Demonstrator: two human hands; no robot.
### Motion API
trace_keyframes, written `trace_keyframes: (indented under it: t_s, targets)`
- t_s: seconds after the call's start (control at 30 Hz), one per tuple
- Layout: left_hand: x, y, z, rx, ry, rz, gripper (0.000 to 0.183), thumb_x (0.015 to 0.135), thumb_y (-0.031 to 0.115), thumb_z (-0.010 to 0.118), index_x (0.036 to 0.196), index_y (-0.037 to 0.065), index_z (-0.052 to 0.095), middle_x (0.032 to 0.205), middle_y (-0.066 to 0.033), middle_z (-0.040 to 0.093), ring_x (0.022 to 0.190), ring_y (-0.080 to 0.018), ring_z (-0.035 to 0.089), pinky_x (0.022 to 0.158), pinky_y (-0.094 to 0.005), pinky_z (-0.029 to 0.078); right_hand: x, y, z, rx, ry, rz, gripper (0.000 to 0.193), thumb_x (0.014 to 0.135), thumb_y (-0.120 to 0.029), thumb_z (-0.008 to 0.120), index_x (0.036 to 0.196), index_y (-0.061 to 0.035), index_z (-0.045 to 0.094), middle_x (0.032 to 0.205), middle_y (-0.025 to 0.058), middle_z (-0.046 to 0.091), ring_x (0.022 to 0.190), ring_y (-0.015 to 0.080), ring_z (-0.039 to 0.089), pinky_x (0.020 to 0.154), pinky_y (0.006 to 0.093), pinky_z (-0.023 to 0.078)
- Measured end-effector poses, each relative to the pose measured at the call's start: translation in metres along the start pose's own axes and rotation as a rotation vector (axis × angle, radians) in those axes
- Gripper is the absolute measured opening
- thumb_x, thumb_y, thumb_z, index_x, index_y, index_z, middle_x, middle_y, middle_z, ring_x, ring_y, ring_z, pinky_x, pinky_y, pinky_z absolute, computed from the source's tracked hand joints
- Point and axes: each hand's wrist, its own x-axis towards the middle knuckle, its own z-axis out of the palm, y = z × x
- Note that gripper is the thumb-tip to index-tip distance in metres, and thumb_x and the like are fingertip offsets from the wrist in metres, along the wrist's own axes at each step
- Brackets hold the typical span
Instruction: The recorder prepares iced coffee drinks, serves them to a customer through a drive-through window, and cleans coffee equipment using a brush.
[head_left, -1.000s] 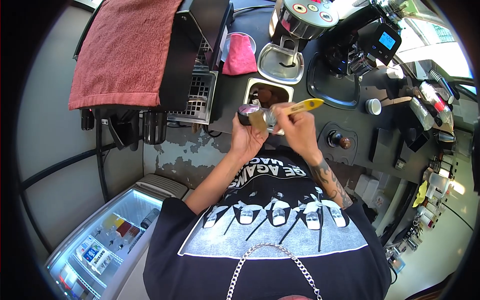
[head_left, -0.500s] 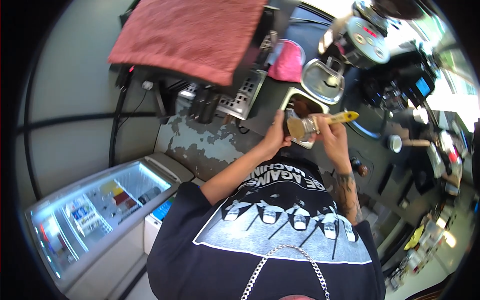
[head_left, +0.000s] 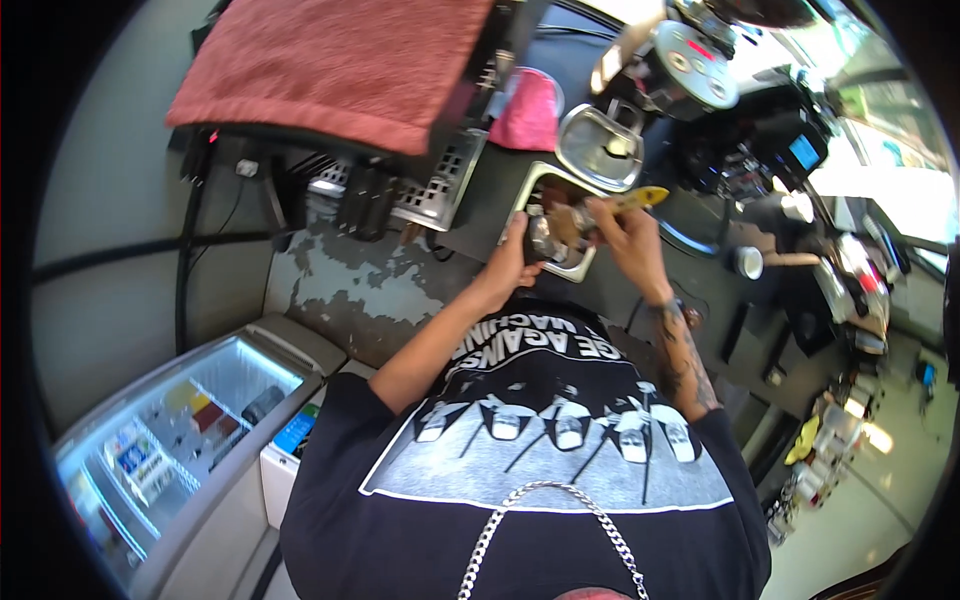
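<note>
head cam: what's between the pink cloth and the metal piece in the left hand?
In the head view, a rectangular metal box with dark contents lies between the pink cloth and the metal piece gripped by the left hand.

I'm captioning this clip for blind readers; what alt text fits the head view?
Seen from above, a person's left hand holds a small metal coffee filter basket over a rectangular steel knock box while the right hand works at it with a yellow-handled brush. A red towel drapes a machine beside them.

shiny metal portafilter (head_left: 548, 240), yellow plastic brush (head_left: 628, 200)
</note>
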Motion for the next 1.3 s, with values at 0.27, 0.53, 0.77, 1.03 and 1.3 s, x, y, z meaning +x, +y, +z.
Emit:
trace_keyframes:
  t_s: [0.27,0.53,0.77,1.03,1.3]
  targets:
    - [0.000,0.004,-0.007,0.054,-0.021,-0.040,0.067,0.106,0.067,0.026,0.099,0.009,0.059,0.073,0.0025,0.048,0.055,-0.0051,0.033,0.047,-0.0216,0.026,-0.003,-0.011,-0.001,-0.073,-0.107,-0.103,0.029,0.102,-0.024,0.065,0.105,0.0044,0.072,0.073,0.0029,0.067,0.062,0.0068,0.063,0.057,0.0258,0.050]
    - [0.000,0.016,-0.012,0.746,0.184,0.159,0.071,0.108,0.061,0.025,0.100,-0.001,0.056,0.080,-0.0158,0.060,0.064,-0.0284,0.056,0.062,-0.0400,0.046,-0.010,-0.010,-0.011,-0.151,-0.214,-0.399,0.025,0.101,-0.021,0.065,0.102,0.0036,0.071,0.082,0.0067,0.070,0.065,0.0114,0.066,0.061,0.0272,0.052]
    - [-0.013,0.033,-0.002,1.072,0.127,0.448,0.058,0.111,0.048,0.026,0.106,-0.003,0.054,0.095,-0.0347,0.057,0.097,-0.0610,0.047,0.084,-0.0545,0.042,0.011,-0.015,-0.018,-0.306,-0.074,-0.340,0.026,0.101,-0.023,0.066,0.101,0.0030,0.071,0.081,0.0062,0.069,0.062,0.0106,0.066,0.060,0.0268,0.052]
    - [-0.016,0.015,-0.013,0.154,-0.129,0.158,0.066,0.107,0.063,0.024,0.105,0.009,0.062,0.069,0.0034,0.044,0.057,-0.0069,0.032,0.051,-0.0246,0.024,-0.004,0.016,0.011,0.266,-0.052,0.020,0.032,0.104,-0.028,0.063,0.110,0.0026,0.070,0.081,0.0032,0.067,0.064,0.0086,0.065,0.060,0.0237,0.053]
    - [-0.010,-0.001,-0.012,-0.220,-0.071,0.041,0.066,0.108,0.062,0.025,0.115,0.006,0.059,0.087,-0.0038,0.056,0.068,-0.0098,0.043,0.057,-0.0245,0.035,-0.021,0.019,0.018,0.214,-0.039,-0.016,0.027,0.106,-0.020,0.057,0.109,0.0040,0.070,0.087,0.0031,0.070,0.063,0.0088,0.065,0.059,0.0234,0.052]
